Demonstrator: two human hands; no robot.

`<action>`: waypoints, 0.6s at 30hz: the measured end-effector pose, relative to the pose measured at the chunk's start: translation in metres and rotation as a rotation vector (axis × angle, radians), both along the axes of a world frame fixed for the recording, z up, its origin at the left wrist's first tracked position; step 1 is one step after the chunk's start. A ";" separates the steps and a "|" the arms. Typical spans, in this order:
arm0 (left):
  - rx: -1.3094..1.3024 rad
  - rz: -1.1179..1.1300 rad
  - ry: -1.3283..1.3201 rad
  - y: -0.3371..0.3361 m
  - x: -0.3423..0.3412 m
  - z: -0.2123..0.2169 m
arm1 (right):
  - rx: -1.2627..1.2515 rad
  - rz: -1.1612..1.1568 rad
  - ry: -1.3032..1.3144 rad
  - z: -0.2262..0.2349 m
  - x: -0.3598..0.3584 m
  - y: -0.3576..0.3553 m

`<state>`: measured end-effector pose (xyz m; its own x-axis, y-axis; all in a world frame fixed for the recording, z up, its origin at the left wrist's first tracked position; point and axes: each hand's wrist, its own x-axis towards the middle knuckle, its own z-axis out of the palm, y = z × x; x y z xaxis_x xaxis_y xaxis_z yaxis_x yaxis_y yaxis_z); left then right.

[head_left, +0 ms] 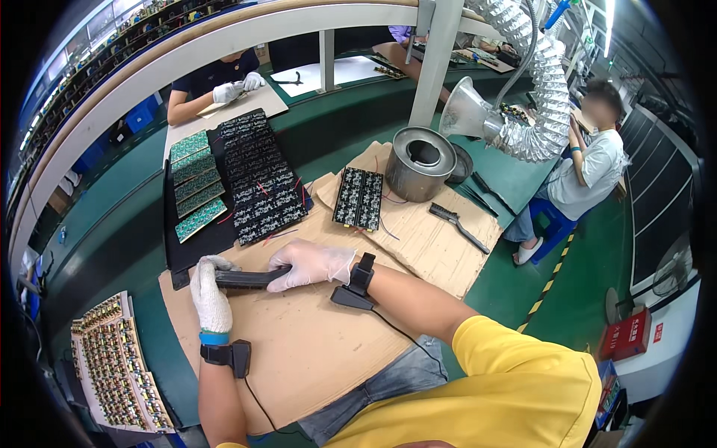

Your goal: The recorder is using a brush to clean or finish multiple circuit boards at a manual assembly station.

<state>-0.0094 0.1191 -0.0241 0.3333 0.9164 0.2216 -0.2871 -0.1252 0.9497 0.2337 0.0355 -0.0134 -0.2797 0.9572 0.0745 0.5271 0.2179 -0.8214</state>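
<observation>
My left hand (210, 295), in a white knit glove, is closed on one end of a black, slab-like piece (246, 279). My right hand (317, 265), in a thin clear glove, grips its other end. The piece looks like a circuit board panel seen nearly edge-on, but I cannot tell for sure. It is held low over the brown cardboard sheet (299, 351). Beyond my right hand lies a black circuit board panel (358, 198) with light markings and loose wires.
Rows of black boards (261, 179) and green boards (198, 183) lie at the far left. A metal pot (420, 164) and a black-handled brush (459, 228) stand right. Populated boards (119, 366) sit near left. An exhaust funnel (467, 108) hangs above; co-workers sit beyond.
</observation>
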 end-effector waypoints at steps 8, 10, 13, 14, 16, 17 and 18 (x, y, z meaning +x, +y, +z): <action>-0.058 -0.014 -0.046 -0.001 0.001 0.001 | -0.048 0.004 0.015 0.006 -0.001 0.000; -0.063 -0.015 -0.056 0.000 0.001 0.000 | -0.021 0.006 0.015 0.003 0.000 0.002; -0.056 -0.023 -0.034 0.001 0.000 -0.001 | -0.033 0.004 0.009 0.003 -0.001 0.001; -0.057 -0.023 -0.034 0.001 0.000 -0.002 | -0.038 0.002 0.005 0.003 -0.001 0.001; -0.052 -0.024 -0.030 0.000 0.000 0.000 | -0.045 0.000 -0.001 0.006 -0.001 0.000; -0.050 -0.025 -0.028 -0.001 0.000 0.000 | -0.052 -0.002 -0.008 0.008 -0.001 -0.001; -0.050 -0.025 -0.028 -0.002 0.000 0.001 | -0.059 -0.004 -0.015 0.009 -0.001 -0.001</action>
<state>-0.0091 0.1176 -0.0230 0.3506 0.9180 0.1853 -0.3162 -0.0702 0.9461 0.2325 0.0343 -0.0047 -0.2763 0.9610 0.0139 0.5405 0.1673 -0.8245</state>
